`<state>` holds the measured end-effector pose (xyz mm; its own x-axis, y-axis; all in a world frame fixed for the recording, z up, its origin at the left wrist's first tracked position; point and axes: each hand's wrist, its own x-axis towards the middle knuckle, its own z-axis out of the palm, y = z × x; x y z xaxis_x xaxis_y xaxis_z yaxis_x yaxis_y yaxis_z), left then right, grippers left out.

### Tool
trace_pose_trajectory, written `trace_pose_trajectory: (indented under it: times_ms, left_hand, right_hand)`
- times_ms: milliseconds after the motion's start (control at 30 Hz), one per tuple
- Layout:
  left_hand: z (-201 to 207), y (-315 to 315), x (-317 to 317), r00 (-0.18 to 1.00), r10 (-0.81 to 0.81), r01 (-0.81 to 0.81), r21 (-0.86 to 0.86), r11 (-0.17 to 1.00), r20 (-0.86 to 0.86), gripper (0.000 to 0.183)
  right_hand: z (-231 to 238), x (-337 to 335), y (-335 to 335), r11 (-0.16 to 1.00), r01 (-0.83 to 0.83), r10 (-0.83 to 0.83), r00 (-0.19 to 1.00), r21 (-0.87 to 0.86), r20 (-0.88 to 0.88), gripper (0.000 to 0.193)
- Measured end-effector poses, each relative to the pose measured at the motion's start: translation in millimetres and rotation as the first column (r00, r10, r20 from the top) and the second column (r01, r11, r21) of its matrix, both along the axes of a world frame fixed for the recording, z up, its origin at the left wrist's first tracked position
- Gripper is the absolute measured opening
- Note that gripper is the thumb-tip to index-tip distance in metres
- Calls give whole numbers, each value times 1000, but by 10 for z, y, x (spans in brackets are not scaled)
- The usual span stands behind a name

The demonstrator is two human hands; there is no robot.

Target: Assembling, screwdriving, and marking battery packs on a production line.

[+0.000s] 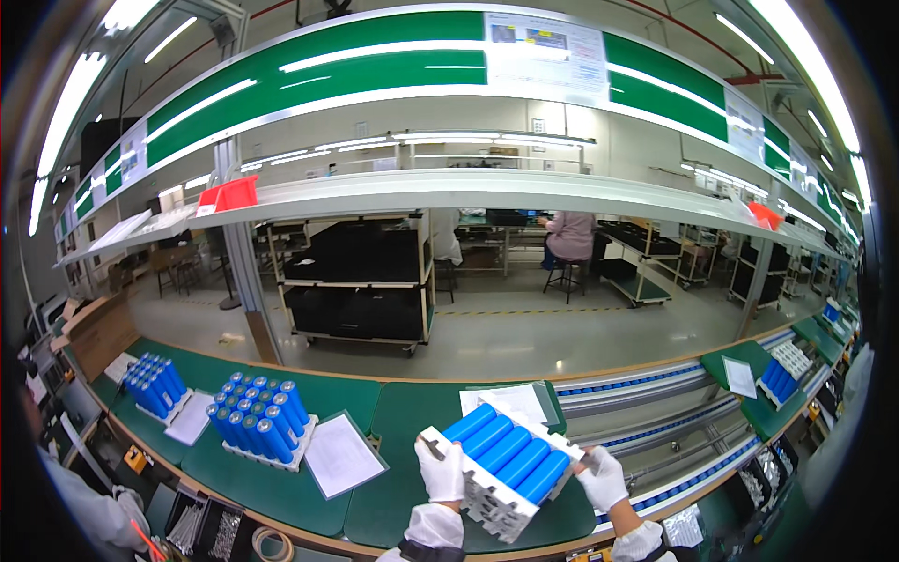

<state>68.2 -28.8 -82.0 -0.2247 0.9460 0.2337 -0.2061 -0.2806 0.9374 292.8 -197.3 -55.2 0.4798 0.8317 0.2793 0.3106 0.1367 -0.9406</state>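
1. Head view, foreground: gloved left hand (442,471) and right hand (602,480) grasped opposite sides of a tilted battery pack (507,451) over the green worktop (401,421)
2. Judged hazard: uneven grip or slick gloves could have let it slip, jarring cells loose
3. Leftward: a sheet (343,455) lay beside an upright cell block (259,418)
4. Background: a wheeled rack (356,284) stood

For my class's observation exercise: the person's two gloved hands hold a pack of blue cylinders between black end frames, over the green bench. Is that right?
Not quite: the end frames are white, not black, as the head view shows. The rest stands: the left hand and right hand, both gloved, hold the pack of blue cylinders over the green bench.
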Motion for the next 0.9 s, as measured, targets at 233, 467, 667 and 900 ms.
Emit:
trace_pose_trajectory:
  times_ms: [233, 467, 667, 900]
  left_hand:
    - [75, -306, -398, 963, -247, 241, 66, 968, 109, 50]
    - [-789, -582, -246, 973, -167, 169, -3, 986, -161, 70]
    - [-844, -707, 293, 860, -40, 93, 80, 992, -508, 91]
    - [-251, -413, 189, 864, -352, 357, -55, 933, -360, 76]
  right_hand:
    - [426, -174, -187, 966, -208, 167, 954, 151, 250, 136]
    - [648, -646, -214, 922, -316, 265, 936, 224, 230, 81]
    - [342, -635, -77, 935, -181, 121, 971, 303, 208, 118]
    - [272, -523, 12, 936, -40, -116, 902, 348, 416, 110]
